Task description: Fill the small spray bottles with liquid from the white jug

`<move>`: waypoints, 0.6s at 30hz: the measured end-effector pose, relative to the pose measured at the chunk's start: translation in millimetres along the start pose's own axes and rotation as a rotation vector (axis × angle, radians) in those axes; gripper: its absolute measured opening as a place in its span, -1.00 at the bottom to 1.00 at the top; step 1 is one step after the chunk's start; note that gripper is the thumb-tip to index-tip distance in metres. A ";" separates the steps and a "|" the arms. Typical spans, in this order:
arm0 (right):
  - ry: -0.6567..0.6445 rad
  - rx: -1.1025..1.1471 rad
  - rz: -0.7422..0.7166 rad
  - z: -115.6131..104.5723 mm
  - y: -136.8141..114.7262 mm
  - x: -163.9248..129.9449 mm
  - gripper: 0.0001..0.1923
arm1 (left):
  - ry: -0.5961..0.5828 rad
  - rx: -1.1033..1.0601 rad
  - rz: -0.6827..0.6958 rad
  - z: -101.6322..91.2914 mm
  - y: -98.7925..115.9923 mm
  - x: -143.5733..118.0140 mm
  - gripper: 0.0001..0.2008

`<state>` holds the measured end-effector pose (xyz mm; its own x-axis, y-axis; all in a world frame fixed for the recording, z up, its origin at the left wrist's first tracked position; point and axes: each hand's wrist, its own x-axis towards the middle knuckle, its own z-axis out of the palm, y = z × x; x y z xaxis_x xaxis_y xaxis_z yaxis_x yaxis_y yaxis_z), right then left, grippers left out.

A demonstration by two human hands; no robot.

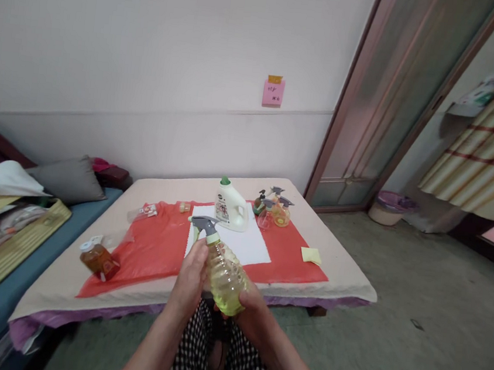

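A clear spray bottle (227,278) with a grey trigger head and yellowish liquid inside is held tilted in front of me, its head pointing up and left. My left hand (195,266) wraps its upper side, just under the collar. Around the lower right of the bottle my right hand (254,310) is closed, thumb against the base. Behind it, a large white jug (228,205) with a green cap stands on a white sheet (252,249). To the right of the jug, several pump and spray bottles (282,215) are grouped together.
A low bed-like platform (344,266) carries a red plastic sheet (153,240). On it are a jar of amber liquid (100,260) at left and a yellow note (311,255) at right. A pink note (273,95) hangs on the wall; a bin (386,209) stands on the floor.
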<state>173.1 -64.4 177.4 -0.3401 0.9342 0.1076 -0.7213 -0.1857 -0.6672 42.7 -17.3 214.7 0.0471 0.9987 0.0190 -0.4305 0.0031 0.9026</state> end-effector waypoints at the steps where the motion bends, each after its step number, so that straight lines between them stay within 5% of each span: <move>1: -0.020 -0.014 -0.004 -0.6 0.8 0.4 -0.08 | 0.010 0.012 -0.002 -0.6 0.2 -1.1 -0.50; 6: -0.034 -0.167 -0.106 -5.4 9.3 -0.1 -0.14 | 0.108 0.080 -0.040 -3.1 4.1 -10.6 -0.45; 13: 0.050 -0.675 -0.244 -10.8 26.4 -10.7 -0.07 | 0.256 0.063 -0.041 0.4 17.0 -19.4 -0.54; 18: -0.019 -0.585 -0.249 -8.8 31.2 -11.6 -0.09 | 0.229 0.018 -0.077 0.7 21.2 -23.9 -0.59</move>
<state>159.9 -78.4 148.9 -0.2194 0.9214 0.3207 -0.3333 0.2382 -0.9123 33.1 -41.2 233.7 -0.1276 0.9810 -0.1464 -0.4171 0.0809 0.9053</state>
